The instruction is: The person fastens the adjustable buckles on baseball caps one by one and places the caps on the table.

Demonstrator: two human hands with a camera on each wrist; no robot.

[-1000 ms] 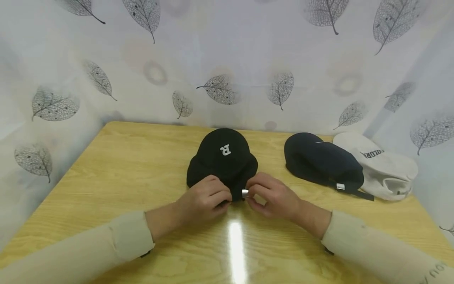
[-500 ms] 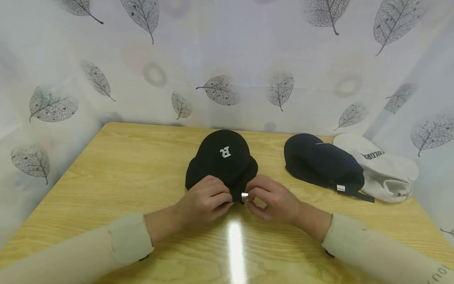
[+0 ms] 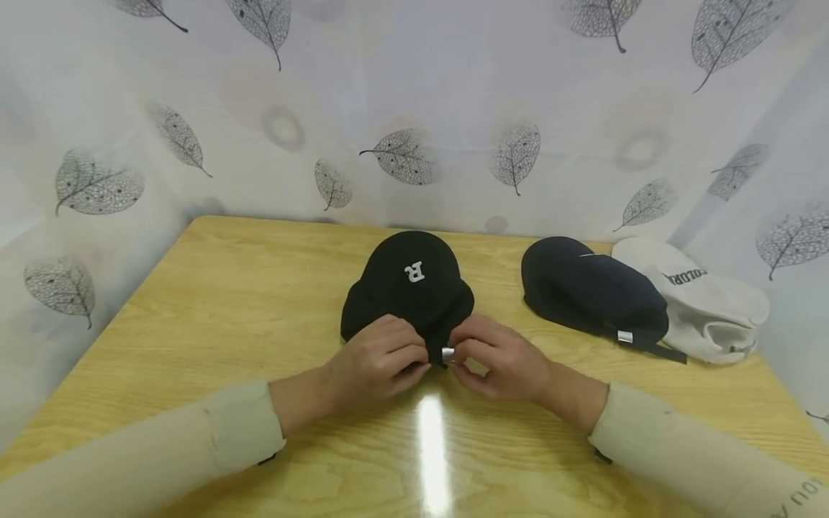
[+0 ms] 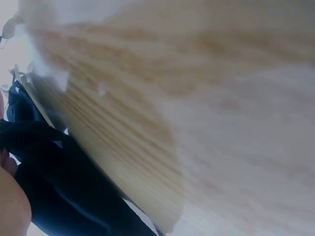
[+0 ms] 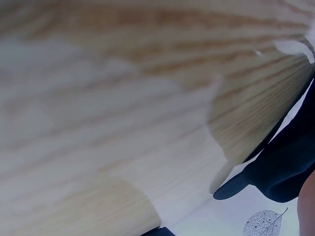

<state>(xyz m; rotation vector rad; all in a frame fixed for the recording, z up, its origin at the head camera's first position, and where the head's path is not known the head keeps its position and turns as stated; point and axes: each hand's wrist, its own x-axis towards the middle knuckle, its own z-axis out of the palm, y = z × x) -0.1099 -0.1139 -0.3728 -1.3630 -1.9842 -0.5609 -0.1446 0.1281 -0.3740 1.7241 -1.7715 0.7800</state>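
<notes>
A black cap (image 3: 411,298) with a white letter R sits mid-table in the head view, its strap end facing the person. My left hand (image 3: 376,365) pinches the cap's near edge at the strap, left of a small silver buckle (image 3: 447,355). Right beside that buckle, the thumb and fingers of my right hand (image 3: 501,360) pinch the strap end. What lies between the fingertips is mostly hidden. Dark cap fabric (image 4: 64,182) fills the lower left of the left wrist view. In the right wrist view the cap (image 5: 285,167) shows at the right edge.
To the right, a navy cap (image 3: 589,288) with its own buckle and strap overlaps a cream cap (image 3: 699,302) with dark lettering. All lie on a wooden table (image 3: 246,288). A leaf-print curtain (image 3: 447,86) hangs behind the table's far edge.
The head view has shifted slightly. Both hands stay at the black cap's strap, with only tiny finger movements visible; the other caps lie still.
</notes>
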